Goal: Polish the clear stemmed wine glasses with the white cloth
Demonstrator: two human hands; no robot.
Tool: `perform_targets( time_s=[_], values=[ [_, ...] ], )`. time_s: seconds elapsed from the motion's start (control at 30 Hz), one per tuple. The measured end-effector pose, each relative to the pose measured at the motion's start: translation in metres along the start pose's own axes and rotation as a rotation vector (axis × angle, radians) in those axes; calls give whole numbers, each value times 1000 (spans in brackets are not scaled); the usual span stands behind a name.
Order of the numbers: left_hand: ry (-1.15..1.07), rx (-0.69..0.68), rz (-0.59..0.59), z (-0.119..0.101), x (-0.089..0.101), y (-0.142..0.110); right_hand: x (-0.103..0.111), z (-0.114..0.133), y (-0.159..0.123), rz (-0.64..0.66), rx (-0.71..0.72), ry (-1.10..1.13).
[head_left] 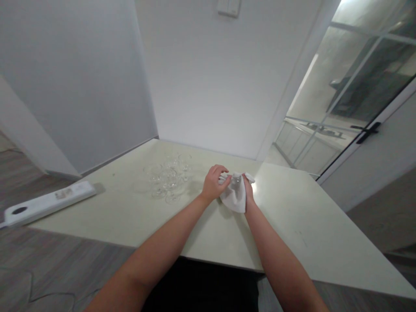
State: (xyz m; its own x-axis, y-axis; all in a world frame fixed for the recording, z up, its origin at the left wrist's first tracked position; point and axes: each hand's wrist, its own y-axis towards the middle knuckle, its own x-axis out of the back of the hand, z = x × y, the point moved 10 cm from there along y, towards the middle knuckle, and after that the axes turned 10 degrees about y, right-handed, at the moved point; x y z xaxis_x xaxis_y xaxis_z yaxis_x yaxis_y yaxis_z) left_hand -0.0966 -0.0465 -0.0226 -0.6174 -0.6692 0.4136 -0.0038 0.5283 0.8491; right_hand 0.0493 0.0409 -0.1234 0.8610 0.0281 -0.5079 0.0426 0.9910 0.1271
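Observation:
A white cloth (pixel 234 200) is bunched between my two hands above the table and hangs down in a loose flap. Within its folds shows part of a small clear glass (pixel 237 179); the rest of it is covered. My left hand (pixel 215 182) is curled round the cloth's left side, thumb toward the glass. On the other side, my right hand (pixel 248 190) is closed round the cloth, its fingers mostly hidden. Left of my hands, several clear stemmed glasses (pixel 169 177) stand close together on the table; their outlines are faint.
The pale table (pixel 130 216) reaches to the white wall (pixel 211 86) at the back. A long white object with a dark oval (pixel 48 203) lies across its left edge. At the right is a glazed door with a black handle (pixel 368 132). A cable (pixel 52 294) runs over the floor.

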Motion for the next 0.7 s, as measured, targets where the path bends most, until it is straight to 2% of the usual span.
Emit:
perform_targets(
  time_s=[0.07, 0.13, 0.2, 0.27, 0.33, 0.37, 0.43, 0.57, 0.63, 0.7],
  values=[
    [-65, 117, 55, 15, -10, 0, 2, 9, -4, -25, 48, -129],
    [-139, 273, 90, 34, -19, -2, -7, 28, -11, 51, 182, -299],
    [-248, 490, 134, 58, -29, -10, -24, 46, -21, 195, 351, -446],
    [-388, 768, 235, 82, -47, -28, -44, 57, -35, 382, 496, -571],
    [-494, 989, 345, 95, -64, -49, -61, 58, -47, 562, 587, -688],
    [-522, 1048, 378, 97, -69, -56, -65, 57, -51, 621, 610, -734],
    [-528, 1066, 387, 97, -72, -59, -68, 57, -53, 651, 624, -771],
    [-452, 965, 278, 90, -62, -48, -55, 64, -44, 477, 581, -609],
    [-327, 791, 164, 81, -43, -32, -44, 56, -34, 374, 456, -487],
    [-195, 546, 72, 62, -22, -16, -32, 38, -23, 290, 247, -347]
  ],
)
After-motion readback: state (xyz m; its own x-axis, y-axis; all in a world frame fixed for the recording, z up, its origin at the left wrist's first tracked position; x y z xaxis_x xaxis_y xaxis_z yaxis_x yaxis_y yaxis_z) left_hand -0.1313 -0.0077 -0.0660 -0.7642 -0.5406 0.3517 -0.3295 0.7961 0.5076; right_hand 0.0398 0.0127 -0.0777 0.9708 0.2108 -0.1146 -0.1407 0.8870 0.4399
